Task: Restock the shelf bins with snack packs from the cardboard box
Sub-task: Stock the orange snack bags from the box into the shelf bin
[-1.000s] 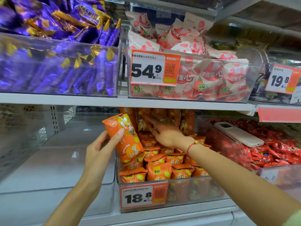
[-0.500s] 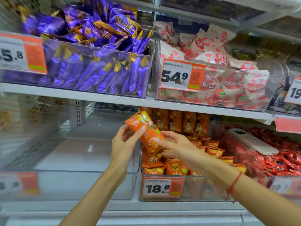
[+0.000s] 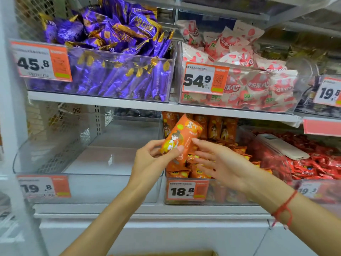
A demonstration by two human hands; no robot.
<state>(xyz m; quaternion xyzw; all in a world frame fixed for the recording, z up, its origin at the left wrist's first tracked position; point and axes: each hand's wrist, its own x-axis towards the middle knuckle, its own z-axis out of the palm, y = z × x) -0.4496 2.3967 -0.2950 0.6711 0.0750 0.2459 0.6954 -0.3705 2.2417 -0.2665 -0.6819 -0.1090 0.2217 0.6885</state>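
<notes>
Both hands have been drifting rightward toward the orange-pack bin. Left hand is pinching the orange snack pack, tilted above that bin's front; right hand is reaching in flat-fingered beside it. She should be standing it upright among the rows behind. Left of the grip, the clear bin is holding nothing visible.

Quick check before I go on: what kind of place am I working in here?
Most likely a snack aisle in a shop. White shelves carry clear bins of wrapped snacks, each bin fronted by an orange price tag, and the left hand holds an orange snack pack.
</notes>
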